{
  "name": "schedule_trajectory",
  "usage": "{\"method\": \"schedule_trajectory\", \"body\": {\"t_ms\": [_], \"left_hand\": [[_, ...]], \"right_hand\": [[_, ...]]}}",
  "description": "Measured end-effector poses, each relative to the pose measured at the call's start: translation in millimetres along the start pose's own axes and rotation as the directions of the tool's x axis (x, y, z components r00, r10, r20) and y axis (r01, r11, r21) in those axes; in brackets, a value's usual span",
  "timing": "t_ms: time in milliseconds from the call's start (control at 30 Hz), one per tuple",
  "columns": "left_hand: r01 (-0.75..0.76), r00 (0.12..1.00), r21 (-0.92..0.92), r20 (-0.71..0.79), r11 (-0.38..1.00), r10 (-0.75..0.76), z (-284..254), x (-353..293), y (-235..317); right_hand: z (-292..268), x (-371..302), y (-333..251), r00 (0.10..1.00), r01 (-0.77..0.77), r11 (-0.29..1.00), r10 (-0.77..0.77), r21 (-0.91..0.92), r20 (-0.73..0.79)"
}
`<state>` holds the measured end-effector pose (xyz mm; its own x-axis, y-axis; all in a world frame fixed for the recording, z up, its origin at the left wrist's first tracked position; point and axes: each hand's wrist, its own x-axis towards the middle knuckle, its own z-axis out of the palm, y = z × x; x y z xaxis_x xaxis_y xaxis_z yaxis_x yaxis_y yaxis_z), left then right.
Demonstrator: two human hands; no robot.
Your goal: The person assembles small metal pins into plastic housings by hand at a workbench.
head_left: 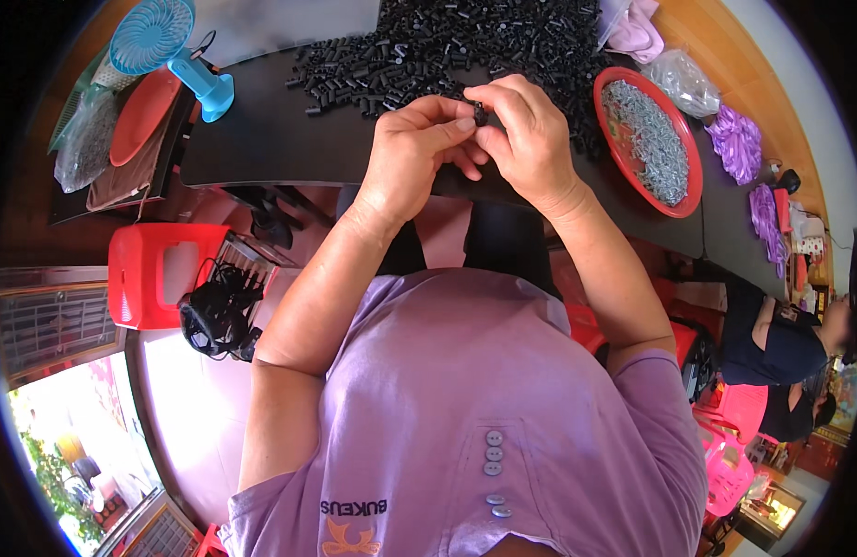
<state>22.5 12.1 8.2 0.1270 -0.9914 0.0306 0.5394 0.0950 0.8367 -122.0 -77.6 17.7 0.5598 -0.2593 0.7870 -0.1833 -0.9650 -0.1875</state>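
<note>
Close together over the front part of the dark table (261,130), my two hands meet at a small black part (480,113). My left hand (412,148) is closed, with thumb and forefinger pinched against the part's left side. From the right, the thumb and forefinger of my right hand (530,139) pinch the same part. Fingers cover much of it, so its exact shape is hidden. Just beyond the hands lies a large heap of short black cylindrical pieces (484,42), some scattered toward the left.
Right of the heap sits a red oval tray (695,176) full of small silvery screws (651,139). Clear and purple plastic bags (734,144) lie beyond it. A blue fan (206,88) stands at the far left. Below it is a red stool (136,278). Another person (781,339) is at right.
</note>
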Motion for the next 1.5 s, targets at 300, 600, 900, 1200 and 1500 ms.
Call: {"method": "schedule_trajectory", "body": {"t_ms": [300,600,900,1200,1500], "left_hand": [[0.012,1.0,0.037,-0.01,0.999,-0.012,2.3,-1.4,1.3],[0.009,1.0,0.091,0.026,0.996,-0.012,-2.0,-1.4,0.8],[0.038,0.999,0.072,-0.009,0.997,-0.038,1.1,1.8,3.2],[0.0,1.0,0.155,0.006,0.988,-0.001,1.3,1.4,-1.1],[-0.01,1.0,0.15,0.006,0.989,0.009,5.4,-0.1,-1.2]], "right_hand": [[-3.4,-3.3,2.4,0.998,0.058,0.998,-0.058,-0.021,0.023],[-1.9,-7.0,0.9,0.996,0.092,0.992,-0.092,-0.085,-0.007],[0.8,-7.8,0.1,1.0,-0.017,0.997,0.017,0.078,-0.003],[-2.1,-9.1,1.0,0.999,-0.031,0.992,0.035,0.119,-0.034],[-3.5,-8.5,-0.7,0.997,-0.031,0.993,0.04,0.118,-0.073]]}}
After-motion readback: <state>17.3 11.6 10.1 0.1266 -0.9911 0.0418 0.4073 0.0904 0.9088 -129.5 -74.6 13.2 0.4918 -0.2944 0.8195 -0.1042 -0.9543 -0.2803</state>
